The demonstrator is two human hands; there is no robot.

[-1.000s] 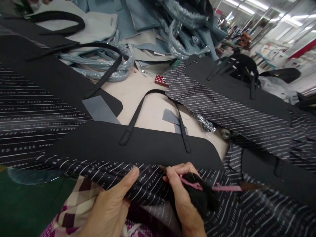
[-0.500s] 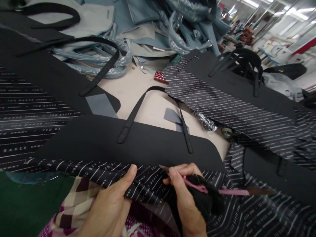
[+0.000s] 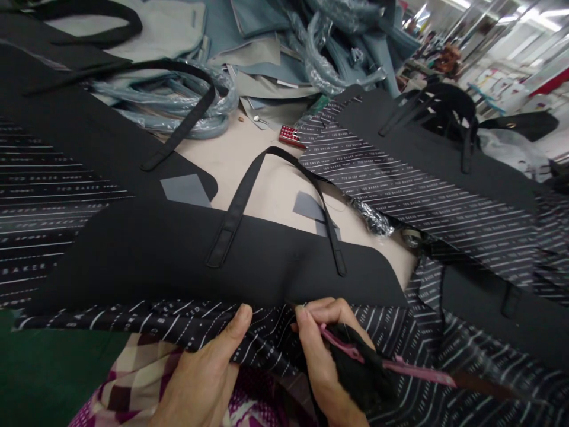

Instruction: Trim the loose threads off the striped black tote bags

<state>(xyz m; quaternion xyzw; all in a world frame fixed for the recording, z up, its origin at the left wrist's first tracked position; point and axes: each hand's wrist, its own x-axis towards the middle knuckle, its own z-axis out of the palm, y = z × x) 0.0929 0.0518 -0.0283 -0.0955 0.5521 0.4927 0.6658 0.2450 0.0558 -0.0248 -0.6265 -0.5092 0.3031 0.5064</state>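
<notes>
A flat black bag panel point(image 3: 186, 261) with a looped black handle point(image 3: 249, 190) lies across the table in front of me. Its striped black lining point(image 3: 186, 317) hangs over the near edge. My left hand point(image 3: 202, 379) grips that lining, thumb pressed on top, fingers closed underneath. My right hand point(image 3: 326, 356) is closed in a pinch on a thin pink-handled tool point(image 3: 400, 370), its tip at the seam where the lining meets the panel. A wad of black cloth point(image 3: 360, 370) sits in the same hand.
More black panels with striped lining lie at the left point(image 3: 53, 201) and right point(image 3: 427, 190). Blue-grey bag parts and plastic-wrapped handles point(image 3: 284, 53) are piled at the back. A small red object point(image 3: 291, 136) and grey patches point(image 3: 311, 210) lie on the beige tabletop point(image 3: 267, 201).
The bag panel and lining have shifted a little toward me and to the left. Both hands keep their grip; the right hand with the pink tool sits slightly lower.
</notes>
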